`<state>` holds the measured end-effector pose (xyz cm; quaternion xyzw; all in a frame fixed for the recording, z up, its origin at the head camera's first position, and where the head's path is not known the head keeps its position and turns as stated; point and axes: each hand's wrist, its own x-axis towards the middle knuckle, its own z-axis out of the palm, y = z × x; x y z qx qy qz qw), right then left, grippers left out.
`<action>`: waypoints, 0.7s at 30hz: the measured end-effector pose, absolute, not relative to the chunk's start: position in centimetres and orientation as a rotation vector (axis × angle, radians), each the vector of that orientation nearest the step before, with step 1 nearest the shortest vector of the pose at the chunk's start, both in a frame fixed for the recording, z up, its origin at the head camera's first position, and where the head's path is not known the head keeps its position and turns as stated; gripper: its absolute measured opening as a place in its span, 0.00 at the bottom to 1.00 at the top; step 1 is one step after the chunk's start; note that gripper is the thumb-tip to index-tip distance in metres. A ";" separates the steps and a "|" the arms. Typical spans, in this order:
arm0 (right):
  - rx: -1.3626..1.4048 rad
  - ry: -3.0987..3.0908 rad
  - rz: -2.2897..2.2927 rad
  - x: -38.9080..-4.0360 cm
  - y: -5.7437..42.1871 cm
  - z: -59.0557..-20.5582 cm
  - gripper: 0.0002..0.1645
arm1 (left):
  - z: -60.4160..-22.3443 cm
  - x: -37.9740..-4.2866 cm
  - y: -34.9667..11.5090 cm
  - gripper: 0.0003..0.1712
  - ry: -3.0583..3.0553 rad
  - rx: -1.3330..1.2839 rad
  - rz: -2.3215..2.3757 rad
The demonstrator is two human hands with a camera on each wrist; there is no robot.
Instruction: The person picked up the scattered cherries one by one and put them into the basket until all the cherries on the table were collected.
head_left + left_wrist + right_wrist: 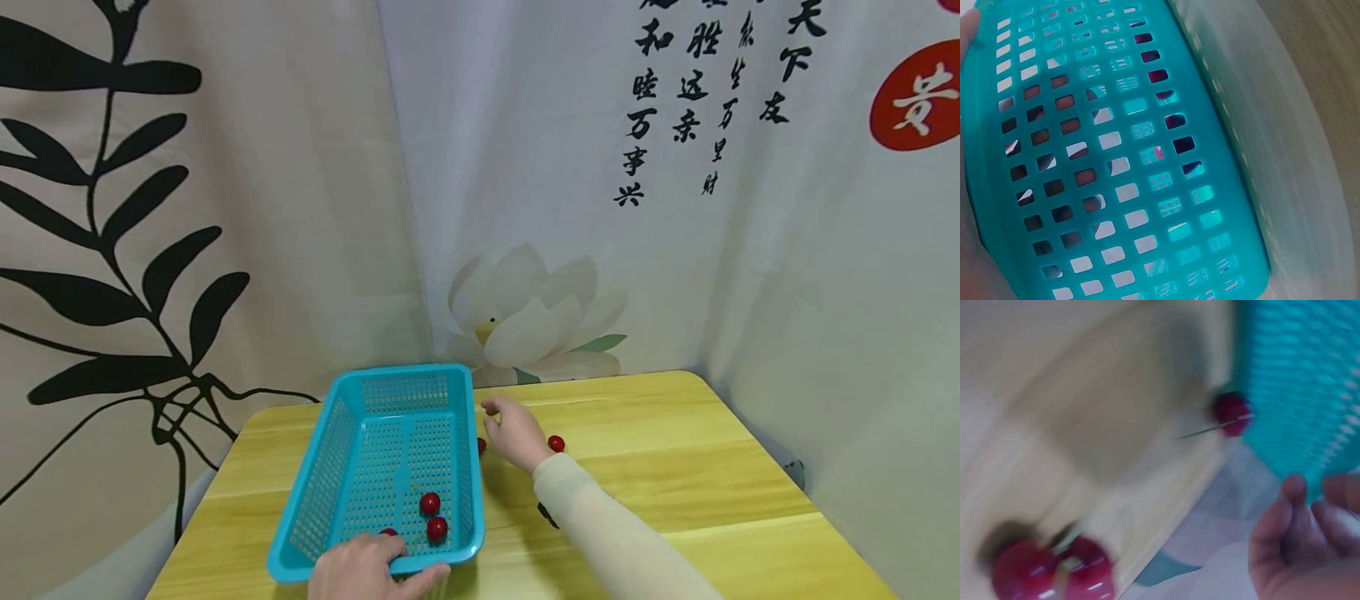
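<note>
My left hand (363, 568) grips the near rim of a turquoise plastic basket (375, 379), fingers over the edge and thumb outside. Through the holes of the basket wall (1116, 187), dark red patches show in the left wrist view. Inside lie two red cherries (437, 530) and part of another cherry (387, 532), half hidden behind the left fingers. My right hand (517, 432) hovers just right of the basket, fingers loosely bent, nothing visible between them. A stemmed cherry (1232, 414) lies against the basket's right side. Beyond the right wrist is more fruit, a cherry pair (1054, 572) in the right wrist view.
The basket stands on the left part of a yellow wood-grain table (675, 467). Behind the table hangs a pale curtain (525, 208) with a printed lotus, writing and black leaves. The table's back edge runs close to it.
</note>
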<state>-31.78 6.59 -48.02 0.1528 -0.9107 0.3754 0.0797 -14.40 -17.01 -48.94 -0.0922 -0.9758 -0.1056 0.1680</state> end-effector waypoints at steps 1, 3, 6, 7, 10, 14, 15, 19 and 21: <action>0.491 -2.786 1.063 -32.0 6.8 -48.7 0.19 | -48.9 -14.4 -17.0 0.39 -2.787 -0.254 -0.298; 0.584 -2.866 0.902 -32.2 7.0 -49.9 0.22 | -48.9 -14.4 -17.0 0.39 -2.788 -0.254 -0.300; 0.705 -2.878 0.644 -32.4 6.9 -51.3 0.19 | -48.9 -14.4 -16.9 0.39 -2.792 -0.267 -0.304; 0.726 -2.867 0.578 -32.4 6.8 -51.6 0.16 | -48.9 -14.4 -16.9 0.39 -2.791 -0.273 -0.304; 0.767 -2.844 0.473 -32.1 6.5 -52.0 0.09 | -49.0 -14.3 -16.9 0.38 -2.793 -0.278 -0.301; 0.782 -2.853 0.413 -31.7 5.9 -52.1 0.05 | -49.1 -14.3 -17.0 0.37 -2.770 -0.274 -0.302; 0.782 -2.853 0.391 -31.7 5.8 -52.1 0.05 | -49.1 -14.3 -17.0 0.37 -2.762 -0.274 -0.302; 0.801 -2.856 0.324 -31.5 5.6 -52.5 0.02 | -49.2 -14.3 -17.0 0.36 -2.729 -0.284 -0.307; 0.821 -2.845 0.284 -31.5 5.6 -52.9 0.02 | -49.2 -14.3 -17.0 0.37 -2.719 -0.295 -0.314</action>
